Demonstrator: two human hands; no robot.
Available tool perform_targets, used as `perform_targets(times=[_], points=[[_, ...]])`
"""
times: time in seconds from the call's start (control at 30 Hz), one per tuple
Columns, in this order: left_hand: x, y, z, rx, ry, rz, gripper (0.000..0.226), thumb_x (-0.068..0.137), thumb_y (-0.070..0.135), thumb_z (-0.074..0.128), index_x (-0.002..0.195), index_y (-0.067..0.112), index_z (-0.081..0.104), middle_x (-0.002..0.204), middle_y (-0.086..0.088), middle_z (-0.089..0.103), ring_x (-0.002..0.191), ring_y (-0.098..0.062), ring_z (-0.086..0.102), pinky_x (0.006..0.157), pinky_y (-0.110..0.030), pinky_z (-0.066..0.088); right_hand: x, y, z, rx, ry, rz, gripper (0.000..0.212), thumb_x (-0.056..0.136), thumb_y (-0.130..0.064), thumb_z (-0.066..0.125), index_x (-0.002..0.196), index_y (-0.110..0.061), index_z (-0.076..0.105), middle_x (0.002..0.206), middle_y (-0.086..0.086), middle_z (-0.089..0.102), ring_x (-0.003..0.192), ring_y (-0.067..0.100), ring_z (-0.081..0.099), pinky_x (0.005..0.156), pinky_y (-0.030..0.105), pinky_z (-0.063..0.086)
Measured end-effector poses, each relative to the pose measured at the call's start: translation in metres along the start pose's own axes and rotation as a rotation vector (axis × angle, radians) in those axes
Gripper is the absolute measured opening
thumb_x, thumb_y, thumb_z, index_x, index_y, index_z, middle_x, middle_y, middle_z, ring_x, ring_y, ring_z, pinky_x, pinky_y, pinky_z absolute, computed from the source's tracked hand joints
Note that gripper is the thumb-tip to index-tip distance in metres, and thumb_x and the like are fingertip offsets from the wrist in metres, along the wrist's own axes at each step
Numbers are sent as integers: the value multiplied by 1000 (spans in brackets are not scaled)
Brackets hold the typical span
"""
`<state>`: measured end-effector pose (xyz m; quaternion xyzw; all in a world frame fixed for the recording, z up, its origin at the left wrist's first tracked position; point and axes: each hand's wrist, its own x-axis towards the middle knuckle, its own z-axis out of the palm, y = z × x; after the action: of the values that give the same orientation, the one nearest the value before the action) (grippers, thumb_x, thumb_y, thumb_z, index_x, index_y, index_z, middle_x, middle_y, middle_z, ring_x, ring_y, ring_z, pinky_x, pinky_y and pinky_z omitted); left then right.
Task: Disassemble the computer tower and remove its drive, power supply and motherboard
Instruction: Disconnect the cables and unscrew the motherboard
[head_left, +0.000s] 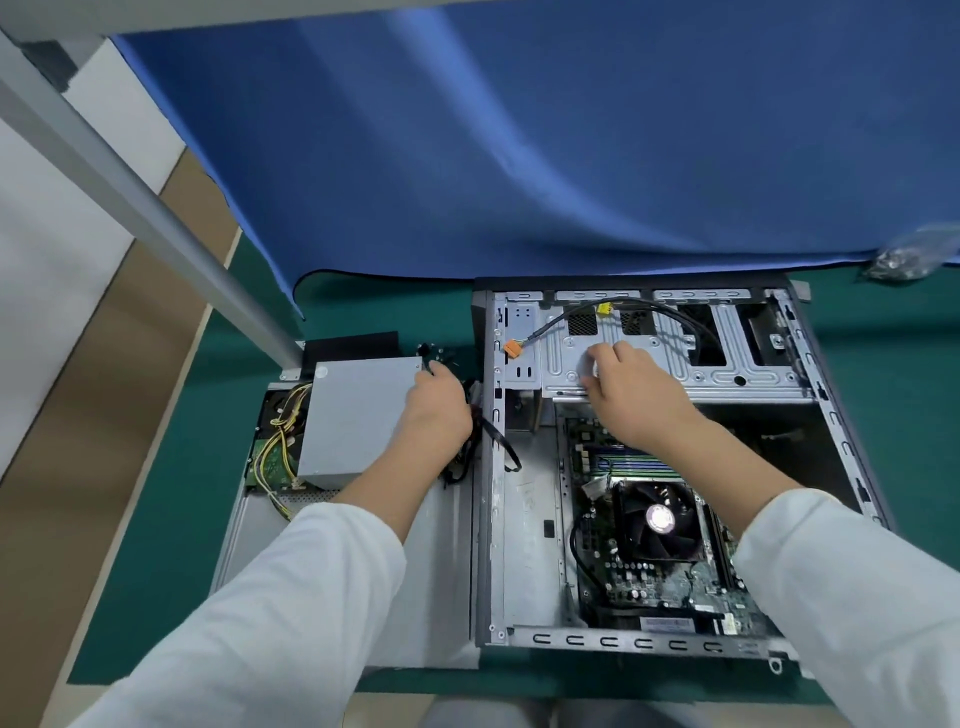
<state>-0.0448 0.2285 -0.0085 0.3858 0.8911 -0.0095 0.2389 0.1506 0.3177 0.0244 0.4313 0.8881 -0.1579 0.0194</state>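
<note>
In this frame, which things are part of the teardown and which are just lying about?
Part of the job:
computer case, open
motherboard, in the case
drive cage, under the right hand
power supply, out of the case, by the left hand

Lying about:
blue cloth
clear bag

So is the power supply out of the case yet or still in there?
Out. The power supply sits on the side panel left of the case.
</note>
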Motion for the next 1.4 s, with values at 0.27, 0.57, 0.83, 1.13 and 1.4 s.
perform_targets(times=[0.27, 0.57, 0.83, 1.13, 1.4], points=[[-7, -13, 7, 190, 36, 54, 37, 96, 22, 49, 128, 4, 48, 130, -10, 41, 111, -29, 54, 71, -33, 35, -6, 4, 5, -49, 75, -78, 26, 100, -29, 34, 116, -14, 48, 106, 6, 50, 98, 24, 45, 68, 34, 46], [-17, -27, 8, 658, 19, 162, 47, 86, 9, 54, 131, 18, 44, 125, 0, 55, 119, -21, 46, 69, -29, 36, -12, 8, 6, -8, 67, -98, 28, 101, -27, 33, 119, -13, 49, 109, 8, 48, 101, 25, 42, 76, 34, 42], [-21, -32, 19, 1187, 83, 290, 54, 99, 29, 32, 150, 14, 18, 159, -7, 1, 129, -24, 27, 92, -31, 30, -14, 17, -3, 99, -31, -131, 33, 99, -21, 37, 128, -10, 48, 118, 11, 45, 114, 27, 37, 94, 39, 39], [-37, -27, -5, 701, 108, 234, 45, 89, 11, 44, 134, 16, 47, 146, -10, 36, 122, -29, 42, 95, -38, 41, -26, 31, -8, 230, -46, -214, 36, 99, -16, 40, 132, -9, 48, 118, 8, 44, 117, 22, 36, 100, 31, 33], [-111, 20, -16, -408, 430, 291, 25, 93, 12, 44, 103, 20, 65, 98, 4, 66, 82, -12, 57, 69, -20, 41, -71, 87, -3, 328, -159, -13, 28, 96, -11, 43, 116, -13, 62, 105, 1, 57, 76, 10, 54, 65, 15, 38]])
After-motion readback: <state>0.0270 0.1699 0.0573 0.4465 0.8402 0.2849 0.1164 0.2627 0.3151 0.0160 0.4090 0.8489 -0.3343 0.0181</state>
